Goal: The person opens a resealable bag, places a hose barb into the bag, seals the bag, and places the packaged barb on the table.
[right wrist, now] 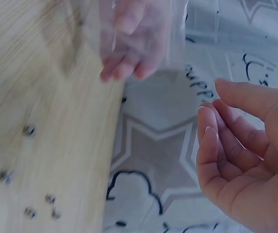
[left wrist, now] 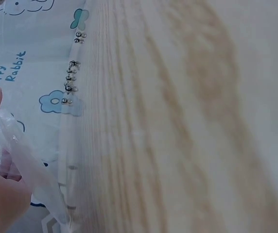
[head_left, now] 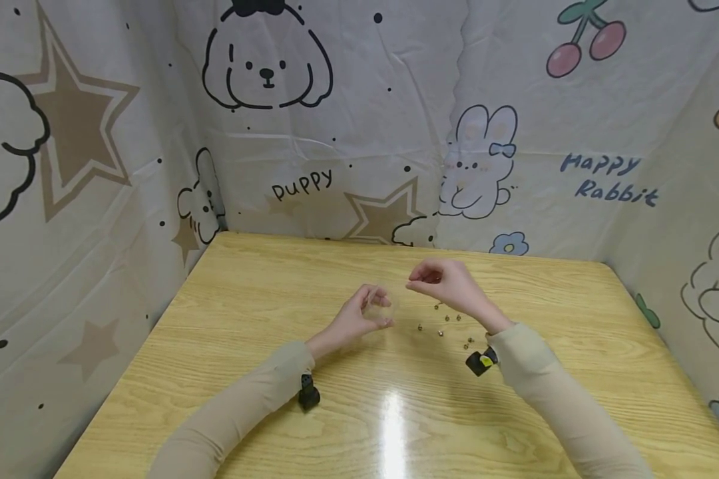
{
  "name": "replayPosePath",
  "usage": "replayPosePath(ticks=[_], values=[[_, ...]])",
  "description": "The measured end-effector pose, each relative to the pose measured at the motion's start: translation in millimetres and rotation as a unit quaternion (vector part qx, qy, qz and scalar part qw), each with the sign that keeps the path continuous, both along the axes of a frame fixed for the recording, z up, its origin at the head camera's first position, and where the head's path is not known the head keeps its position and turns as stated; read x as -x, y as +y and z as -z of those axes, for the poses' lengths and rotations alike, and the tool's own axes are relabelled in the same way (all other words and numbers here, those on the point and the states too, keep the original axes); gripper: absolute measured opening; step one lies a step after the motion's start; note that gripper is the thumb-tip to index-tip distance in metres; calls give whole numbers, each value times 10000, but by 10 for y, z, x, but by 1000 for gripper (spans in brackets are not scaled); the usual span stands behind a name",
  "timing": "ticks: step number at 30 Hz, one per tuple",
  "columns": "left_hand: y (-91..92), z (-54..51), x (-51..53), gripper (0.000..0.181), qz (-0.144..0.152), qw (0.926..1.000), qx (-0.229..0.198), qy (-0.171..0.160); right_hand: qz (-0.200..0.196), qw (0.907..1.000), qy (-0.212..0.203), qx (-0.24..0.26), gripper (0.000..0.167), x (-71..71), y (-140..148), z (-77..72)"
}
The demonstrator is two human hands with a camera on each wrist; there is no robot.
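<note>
My left hand [head_left: 355, 318] holds a clear plastic bag [left wrist: 20, 160], its thumb and fingers curved round it. Seen from the right wrist, the bag [right wrist: 174, 41] hangs over the fingers of that hand. My right hand [head_left: 455, 287] is raised to the right of the bag, apart from it. Its fingers [right wrist: 217, 145] are loosely bent, the thumb stands off from their tips, and nothing shows between them. Several small shiny metal pieces [head_left: 440, 333] lie scattered on the table below and in front of the right hand.
The wooden table [head_left: 263, 279] reaches back to a patterned cloth [head_left: 359, 133] that hangs behind it and at both sides. Black devices are strapped at the left wrist [head_left: 308, 394] and the right wrist [head_left: 480, 361].
</note>
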State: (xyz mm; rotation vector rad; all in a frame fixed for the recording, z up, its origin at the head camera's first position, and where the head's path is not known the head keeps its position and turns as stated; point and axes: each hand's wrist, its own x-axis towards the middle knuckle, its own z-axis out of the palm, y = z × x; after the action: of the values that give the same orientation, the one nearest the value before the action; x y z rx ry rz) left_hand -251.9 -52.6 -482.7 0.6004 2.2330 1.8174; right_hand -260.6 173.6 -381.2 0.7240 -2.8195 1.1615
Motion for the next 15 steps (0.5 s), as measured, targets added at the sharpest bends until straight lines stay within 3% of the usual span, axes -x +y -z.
replayPosePath(ticks=[15], values=[[3,-34,-27,56,-70,9999,104,81,859,9940,-335,-583,16,148,714,496]])
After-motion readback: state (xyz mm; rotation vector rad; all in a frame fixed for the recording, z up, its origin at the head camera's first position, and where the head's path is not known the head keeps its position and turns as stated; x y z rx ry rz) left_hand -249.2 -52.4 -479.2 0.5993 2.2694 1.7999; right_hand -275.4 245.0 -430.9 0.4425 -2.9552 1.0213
